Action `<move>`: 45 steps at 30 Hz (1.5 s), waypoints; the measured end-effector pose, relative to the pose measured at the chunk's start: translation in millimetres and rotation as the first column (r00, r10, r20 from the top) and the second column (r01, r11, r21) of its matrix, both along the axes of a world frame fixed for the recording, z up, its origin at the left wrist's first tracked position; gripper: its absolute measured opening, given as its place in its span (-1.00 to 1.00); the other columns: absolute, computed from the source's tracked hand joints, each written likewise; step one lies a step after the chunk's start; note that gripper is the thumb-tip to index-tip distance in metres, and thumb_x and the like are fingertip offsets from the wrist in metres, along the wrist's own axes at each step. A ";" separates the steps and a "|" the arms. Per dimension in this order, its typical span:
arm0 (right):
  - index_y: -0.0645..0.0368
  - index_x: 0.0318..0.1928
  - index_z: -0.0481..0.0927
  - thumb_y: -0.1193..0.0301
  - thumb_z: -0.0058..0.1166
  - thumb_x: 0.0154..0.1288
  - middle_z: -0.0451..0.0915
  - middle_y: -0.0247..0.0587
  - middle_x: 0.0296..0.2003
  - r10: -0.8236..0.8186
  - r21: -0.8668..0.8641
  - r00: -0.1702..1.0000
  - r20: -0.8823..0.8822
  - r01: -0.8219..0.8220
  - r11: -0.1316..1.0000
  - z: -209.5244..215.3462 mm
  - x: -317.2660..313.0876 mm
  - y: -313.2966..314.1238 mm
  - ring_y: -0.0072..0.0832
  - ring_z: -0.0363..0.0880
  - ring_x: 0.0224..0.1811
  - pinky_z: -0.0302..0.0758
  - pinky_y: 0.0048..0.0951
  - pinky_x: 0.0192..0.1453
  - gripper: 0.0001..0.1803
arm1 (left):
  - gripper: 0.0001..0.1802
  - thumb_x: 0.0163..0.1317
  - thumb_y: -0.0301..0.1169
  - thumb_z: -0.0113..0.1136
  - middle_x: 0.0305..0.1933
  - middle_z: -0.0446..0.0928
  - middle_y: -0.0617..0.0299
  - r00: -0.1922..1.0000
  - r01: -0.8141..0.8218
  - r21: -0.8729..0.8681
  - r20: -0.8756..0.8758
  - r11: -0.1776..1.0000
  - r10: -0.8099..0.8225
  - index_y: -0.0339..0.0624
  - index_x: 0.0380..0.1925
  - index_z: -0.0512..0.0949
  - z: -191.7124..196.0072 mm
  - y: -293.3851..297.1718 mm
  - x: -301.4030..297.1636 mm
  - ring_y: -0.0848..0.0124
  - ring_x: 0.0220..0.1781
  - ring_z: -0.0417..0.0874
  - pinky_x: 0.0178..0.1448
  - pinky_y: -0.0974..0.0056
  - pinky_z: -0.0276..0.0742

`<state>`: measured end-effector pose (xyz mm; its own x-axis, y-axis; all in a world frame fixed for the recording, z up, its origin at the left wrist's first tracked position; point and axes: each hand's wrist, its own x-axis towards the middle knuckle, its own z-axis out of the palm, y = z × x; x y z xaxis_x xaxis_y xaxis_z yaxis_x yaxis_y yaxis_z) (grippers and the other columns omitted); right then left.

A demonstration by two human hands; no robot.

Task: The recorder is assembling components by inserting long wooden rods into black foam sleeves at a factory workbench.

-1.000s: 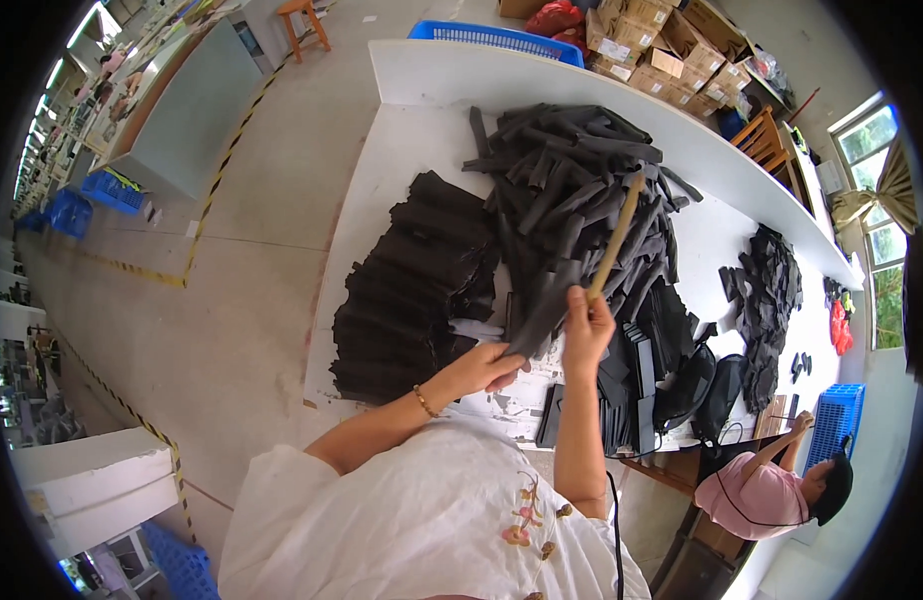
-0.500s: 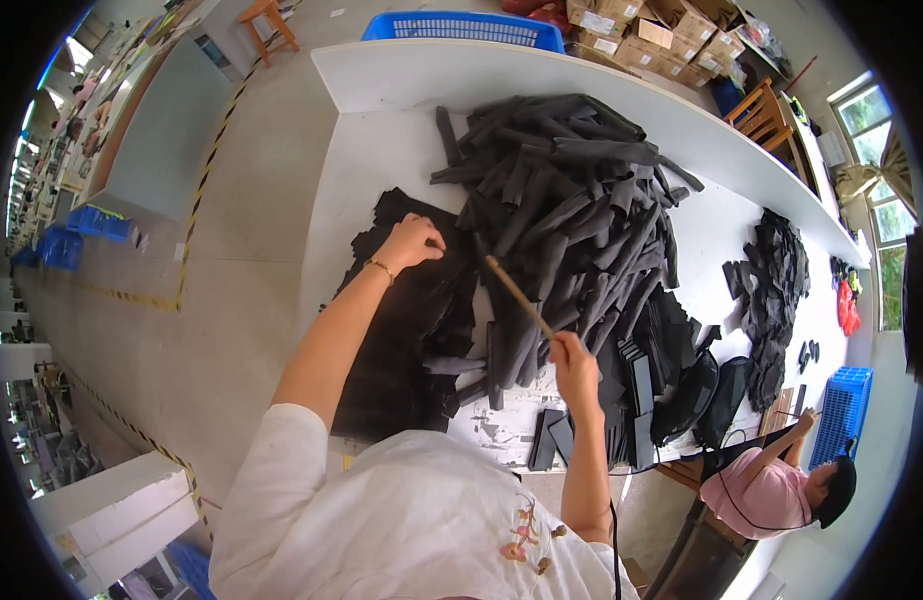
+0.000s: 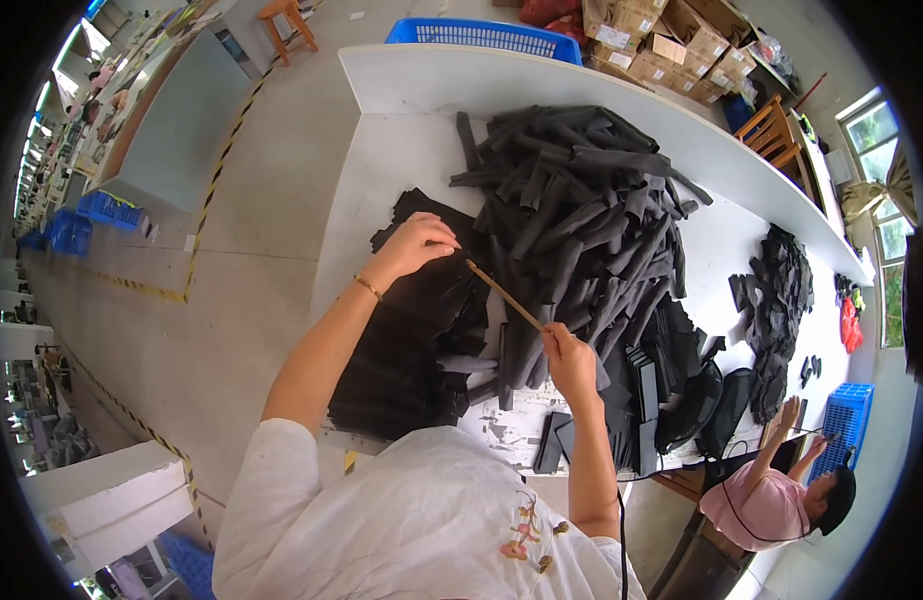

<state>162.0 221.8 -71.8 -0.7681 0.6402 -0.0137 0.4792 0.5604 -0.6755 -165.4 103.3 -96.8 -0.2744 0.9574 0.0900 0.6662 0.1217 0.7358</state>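
My right hand point(image 3: 570, 360) is closed around the lower end of a thin wooden stick point(image 3: 507, 297), which slants up and to the left. Close to the stick's upper tip is my left hand point(image 3: 422, 245), its fingertips pinched together; whatever they may hold is too small or dark against the black to make out. Beneath that hand lies a layered stack of flat black fabric pieces point(image 3: 407, 350) along the table's left side. Right of the stick, a large heap of black rolled fabric strips point(image 3: 582, 215) covers the middle of the table.
A white panel point(image 3: 542, 85) borders the table's far side, with a blue basket point(image 3: 482, 38) behind it. Black pouches point(image 3: 690, 405) and another dark pile point(image 3: 777, 310) lie to the right. A co-worker in pink point(image 3: 757, 500) sits at the right end, near a blue crate point(image 3: 847, 420).
The stick's tip has moved left, closer to my left hand. My left fingers have gone from curled to reaching toward the tip. The co-worker's hands have come apart. The view has shifted slightly.
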 end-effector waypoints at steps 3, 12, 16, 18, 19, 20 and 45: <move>0.13 -0.16 0.52 0.38 0.05 0.30 0.60 -0.03 -0.48 0.050 0.115 0.997 -0.062 -0.043 0.992 5.0 -5.6 -16.4 -0.08 0.61 -0.43 0.48 -0.18 -0.38 -0.85 | -0.85 0.12 -0.33 0.27 -0.10 0.62 0.32 0.992 0.091 0.066 -0.098 0.994 -0.084 -0.03 -0.30 0.70 18.0 -5.2 25.7 0.17 0.23 0.39 0.30 0.16 0.30; 0.30 0.06 0.47 0.52 -0.08 0.38 0.53 -0.31 -0.50 -0.001 -0.469 0.939 -0.345 -0.172 0.867 4.5 -11.4 -95.8 -0.62 0.48 -0.43 0.43 -0.55 -0.30 -0.73 | -0.39 0.11 -0.35 0.36 0.16 0.37 0.03 0.625 -0.777 0.455 0.640 0.434 0.448 -0.27 0.14 0.35 67.3 -67.5 121.2 0.12 0.32 0.31 0.40 0.03 0.19; 0.28 0.04 0.47 0.52 -0.05 0.37 0.57 -0.16 -0.51 0.042 -0.382 0.947 -0.318 -0.169 0.908 -5.3 -12.5 -125.3 -0.48 0.55 -0.47 0.47 -0.46 -0.35 -0.75 | -0.65 0.29 -0.31 0.17 -0.25 0.60 0.09 -0.118 -0.573 0.056 0.982 0.818 -0.150 -0.25 0.00 0.47 30.2 -88.5 143.6 0.10 -0.07 0.63 0.15 -0.08 0.52; 0.27 0.02 0.46 0.52 -0.05 0.36 0.58 -0.08 -0.49 -0.003 -0.305 0.945 -0.328 -0.103 0.947 -5.2 -20.8 -141.3 -0.37 0.59 -0.47 0.49 -0.40 -0.35 -0.76 | -0.70 0.29 -0.30 0.19 -0.34 0.60 0.15 -0.239 -0.633 -0.014 0.955 0.774 -0.178 -0.24 -0.07 0.51 26.5 -86.2 179.3 0.19 -0.17 0.65 0.11 -0.03 0.56; 0.26 0.01 0.44 0.53 -0.05 0.36 0.60 -0.01 -0.48 -0.053 -0.229 0.938 -0.342 -0.029 0.973 -1.6 -26.2 -148.3 -0.27 0.62 -0.46 0.51 -0.35 -0.36 -0.76 | -0.71 0.29 -0.30 0.19 -0.32 0.60 0.17 -0.286 -0.677 -0.058 0.939 0.734 -0.189 -0.23 -0.09 0.52 31.2 -84.4 189.8 0.22 -0.20 0.65 0.09 -0.01 0.58; 0.33 -0.09 0.45 0.54 -0.08 0.36 0.58 -0.06 -0.49 -0.092 -0.233 0.929 -0.358 0.007 0.972 2.4 -28.7 -157.6 -0.36 0.56 -0.50 0.47 -0.38 -0.38 -0.83 | -0.71 0.29 -0.30 0.19 -0.32 0.60 0.17 -0.282 -0.678 -0.050 0.939 0.733 -0.197 -0.23 -0.09 0.52 32.9 -86.7 190.9 0.22 -0.20 0.65 0.09 -0.01 0.58; 0.21 -0.49 0.51 0.37 0.25 0.17 0.46 -0.20 -0.76 0.085 -0.030 0.996 0.000 -0.085 0.996 70.8 147.4 -172.6 -0.32 0.49 -0.75 0.40 -0.39 -0.62 -0.77 | -0.74 0.28 -0.23 0.22 -0.73 0.24 0.49 -0.121 -0.789 -0.054 0.990 0.612 -0.068 -0.20 -0.24 0.57 63.1 -92.1 142.4 0.67 -0.78 0.08 -0.65 0.49 -0.02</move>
<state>309.4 49.2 -1.0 -0.8196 0.5720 -0.0329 0.4316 0.5786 -0.6920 -23.0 11.2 -33.7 -0.7766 0.5335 -0.3351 -0.6196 -0.5506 0.5594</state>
